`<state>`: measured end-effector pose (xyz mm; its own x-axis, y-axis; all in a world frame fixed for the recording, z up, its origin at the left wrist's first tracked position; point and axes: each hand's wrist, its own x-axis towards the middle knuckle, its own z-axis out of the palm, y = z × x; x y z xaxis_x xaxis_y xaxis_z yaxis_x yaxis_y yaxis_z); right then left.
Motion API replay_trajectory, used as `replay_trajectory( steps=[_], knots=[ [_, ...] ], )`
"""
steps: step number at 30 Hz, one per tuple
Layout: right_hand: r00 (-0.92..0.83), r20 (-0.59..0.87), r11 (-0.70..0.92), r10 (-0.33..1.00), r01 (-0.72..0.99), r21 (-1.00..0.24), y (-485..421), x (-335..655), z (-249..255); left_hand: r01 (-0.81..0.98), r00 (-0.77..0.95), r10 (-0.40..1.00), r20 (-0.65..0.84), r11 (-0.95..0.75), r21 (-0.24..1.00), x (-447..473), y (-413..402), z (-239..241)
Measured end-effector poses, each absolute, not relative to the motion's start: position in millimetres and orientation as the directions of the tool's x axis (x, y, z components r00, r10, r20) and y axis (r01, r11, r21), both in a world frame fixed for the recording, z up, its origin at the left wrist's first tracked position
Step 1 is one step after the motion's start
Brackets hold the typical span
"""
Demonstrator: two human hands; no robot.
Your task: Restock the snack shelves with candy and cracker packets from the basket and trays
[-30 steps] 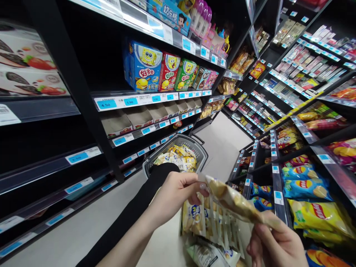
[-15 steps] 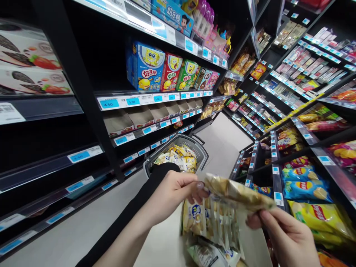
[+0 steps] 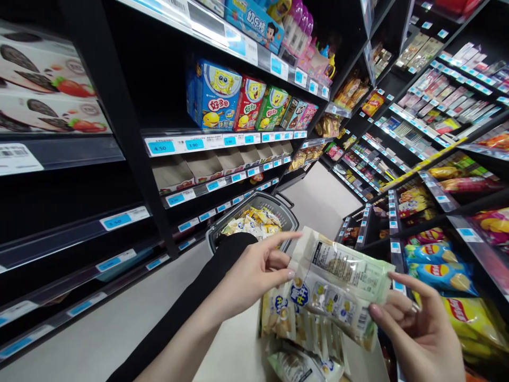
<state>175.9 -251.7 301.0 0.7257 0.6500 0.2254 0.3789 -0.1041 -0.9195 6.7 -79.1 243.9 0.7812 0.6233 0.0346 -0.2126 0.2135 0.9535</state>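
Observation:
A snack packet with a printed back and barcode is stretched between my two hands, its printed side facing me. My left hand pinches its left end, index finger stretched along the top corner. At the opposite end, my right hand grips the edge between thumb and fingers. Below the held packet stands an open carton with several similar packets in a row, partly covered by the one I hold. One packet lies flat at the carton's near end.
A grey shopping basket with yellow and white packets sits on the floor ahead, partly behind my left sleeve. Shelves with boxed snacks line the left. Chip bags fill the right-hand shelves. The aisle floor runs between.
The packet has turned from nearly edge-on to showing its printed back. My left index finger has extended, and my right hand has shifted slightly along with it.

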Motion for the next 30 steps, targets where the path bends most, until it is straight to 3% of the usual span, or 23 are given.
replay_trajectory(
  steps=[3, 6, 8, 10, 12, 15, 20, 22, 26, 28, 30],
  knots=[
    [0.619, 0.393, -0.048, 0.680, 0.572, -0.819, -252, 176, 298, -0.216, 0.740, 0.667, 0.083, 0.119, 0.969, 7, -78, 245],
    [0.161, 0.568, 0.175, 0.807, 0.854, -0.490, -253, 183, 305, -0.210, 0.685, 0.703, 0.192, -0.062, 0.976, 5, -77, 246],
    [-0.071, 0.615, 0.270, 0.785, 0.933, -0.237, -254, 188, 311, -0.212, 0.623, 0.735, 0.267, -0.170, 0.962, 4, -77, 247],
    [-0.137, 0.671, 0.210, 0.729, 0.977, -0.029, -254, 192, 315, -0.220, 0.579, 0.770, 0.270, -0.171, 0.960, 3, -77, 248],
    [-0.188, 0.670, 0.199, 0.719, 0.978, 0.061, -255, 192, 316, -0.247, 0.584, 0.783, 0.211, -0.077, 0.966, 4, -78, 248],
    [-0.197, 0.624, 0.263, 0.756, 0.965, -0.015, -260, 188, 310, -0.272, 0.638, 0.757, 0.141, 0.051, 0.961, 3, -78, 245],
    [-0.015, 0.689, 0.136, 0.724, 0.983, -0.122, -268, 178, 294, -0.343, 0.732, 0.669, 0.129, 0.198, 0.918, 0, -75, 241],
    [0.074, 0.694, 0.124, 0.716, 0.965, -0.231, -266, 175, 290, -0.359, 0.708, 0.695, 0.124, 0.203, 0.911, 2, -77, 243],
    [0.331, 0.684, 0.179, 0.650, 0.808, -0.561, -254, 172, 288, -0.481, 0.646, 0.750, 0.141, 0.256, 0.839, 6, -87, 247],
    [0.360, 0.607, 0.150, 0.709, 0.764, -0.628, -251, 173, 291, -0.529, 0.611, 0.766, 0.198, 0.209, 0.822, 6, -90, 248],
    [0.212, 0.560, 0.170, 0.801, 0.815, -0.554, -250, 175, 295, -0.581, 0.545, 0.772, 0.327, 0.066, 0.811, 4, -89, 249]
  ],
)
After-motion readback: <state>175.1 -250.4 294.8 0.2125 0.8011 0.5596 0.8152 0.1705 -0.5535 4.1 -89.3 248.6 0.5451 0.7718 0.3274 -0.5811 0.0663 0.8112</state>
